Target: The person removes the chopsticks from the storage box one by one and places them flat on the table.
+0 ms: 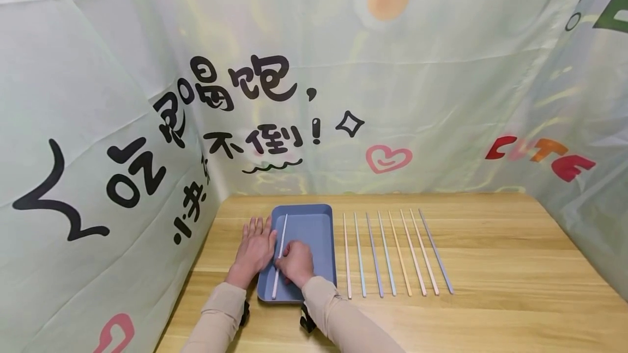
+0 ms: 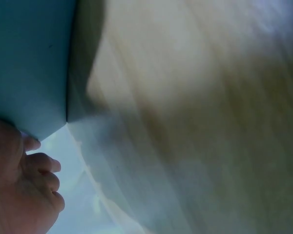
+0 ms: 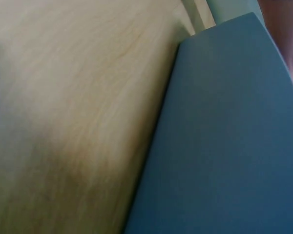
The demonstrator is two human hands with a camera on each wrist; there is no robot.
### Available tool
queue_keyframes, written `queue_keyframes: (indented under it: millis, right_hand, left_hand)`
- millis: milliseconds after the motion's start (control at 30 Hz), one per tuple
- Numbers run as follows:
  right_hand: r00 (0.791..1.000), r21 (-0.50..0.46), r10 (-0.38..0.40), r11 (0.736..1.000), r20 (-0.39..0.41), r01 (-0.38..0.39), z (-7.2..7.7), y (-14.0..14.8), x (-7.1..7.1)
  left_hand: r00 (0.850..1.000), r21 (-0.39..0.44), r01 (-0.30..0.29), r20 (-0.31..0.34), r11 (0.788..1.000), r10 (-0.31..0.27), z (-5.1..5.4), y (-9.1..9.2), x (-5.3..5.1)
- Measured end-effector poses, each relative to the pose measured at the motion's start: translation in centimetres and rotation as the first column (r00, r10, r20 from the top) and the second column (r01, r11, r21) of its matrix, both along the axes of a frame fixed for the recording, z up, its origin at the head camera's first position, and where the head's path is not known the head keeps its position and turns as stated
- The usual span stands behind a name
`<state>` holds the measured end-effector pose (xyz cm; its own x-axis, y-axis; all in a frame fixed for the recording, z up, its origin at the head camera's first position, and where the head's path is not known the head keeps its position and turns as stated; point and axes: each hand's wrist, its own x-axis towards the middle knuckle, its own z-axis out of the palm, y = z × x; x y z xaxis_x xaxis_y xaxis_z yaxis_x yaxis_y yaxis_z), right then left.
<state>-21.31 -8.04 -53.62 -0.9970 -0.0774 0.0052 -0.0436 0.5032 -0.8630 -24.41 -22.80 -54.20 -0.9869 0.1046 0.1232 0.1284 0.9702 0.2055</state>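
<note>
A blue-grey rectangular tray (image 1: 315, 233) lies on the wooden table. One whitish chopstick (image 1: 275, 287) lies lengthwise inside it along the left side. My right hand (image 1: 298, 263) is over the tray and pinches this chopstick near its middle, fingers curled. With fingers extended, my left hand (image 1: 255, 249) rests at the tray's left rim. In the left wrist view, the tray's outer wall (image 2: 29, 58) is at upper left, above a hand (image 2: 24, 190). The right wrist view is mostly filled by the tray's wall (image 3: 224, 136); part of a hand (image 3: 285, 29) shows at its top right.
Right of the tray, several pastel chopsticks (image 1: 385, 252) lie spaced in a row on the wooden table (image 1: 510, 266), all pointing away from me. A printed cloth (image 1: 441, 97) with lettering and hearts hangs behind the table and at both sides.
</note>
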Motion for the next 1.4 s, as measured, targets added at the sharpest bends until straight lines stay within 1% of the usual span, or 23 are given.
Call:
queue_keyframes:
  millis: [100,300,367,500,667,833,1000,1167,1267,1400]
  right_hand:
    - [1.0,-0.016,-0.002,1.0,0.001,0.002,0.0,0.1,-0.1]
    - [0.996,-0.078,0.004,0.997,0.091,0.003,0.1,0.4,-0.4]
    - [0.991,-0.092,0.012,0.996,0.13,0.0,0.1,0.6,-0.5]
    - [0.983,-0.113,0.037,0.993,0.182,-0.016,0.4,0.9,-0.6]
    - [0.967,-0.173,0.056,0.985,0.248,-0.012,0.9,1.2,-0.8]
    - [0.953,-0.247,0.09,0.969,0.289,-0.017,1.5,1.8,-0.7]
    - [0.945,-0.277,0.121,0.96,0.303,-0.034,2.1,2.7,-0.6]
    - [0.947,-0.292,0.133,0.955,0.292,-0.044,3.1,4.1,-0.7]
    - [0.953,-0.294,0.131,0.955,0.274,-0.047,3.7,5.1,-1.0]
    - [0.962,-0.308,0.111,0.951,0.25,-0.029,4.5,6.8,-1.7]
  left_hand:
    - [1.0,0.005,0.001,-0.002,1.0,-0.001,0.0,0.0,0.0]
    - [1.0,0.004,-0.002,-0.01,1.0,0.002,-0.3,0.0,0.0]
    - [1.0,0.004,-0.002,-0.012,1.0,0.002,-0.4,-0.1,0.0]
    - [1.0,0.012,-0.001,-0.011,1.0,0.001,-0.5,-0.1,-0.1]
    - [1.0,0.018,-0.002,-0.008,1.0,0.002,-0.1,0.0,-0.3]
    - [1.0,0.002,-0.006,0.009,1.0,0.006,0.1,0.0,-0.3]
    - [1.0,0.002,-0.013,0.012,1.0,0.013,0.1,0.1,-0.4]
    - [1.0,0.007,-0.013,0.011,1.0,0.013,0.0,0.1,-0.4]
    - [1.0,0.003,-0.015,0.025,1.0,0.015,0.0,0.0,-0.3]
    - [1.0,-0.001,-0.005,0.017,1.0,0.005,0.0,-0.1,-0.2]
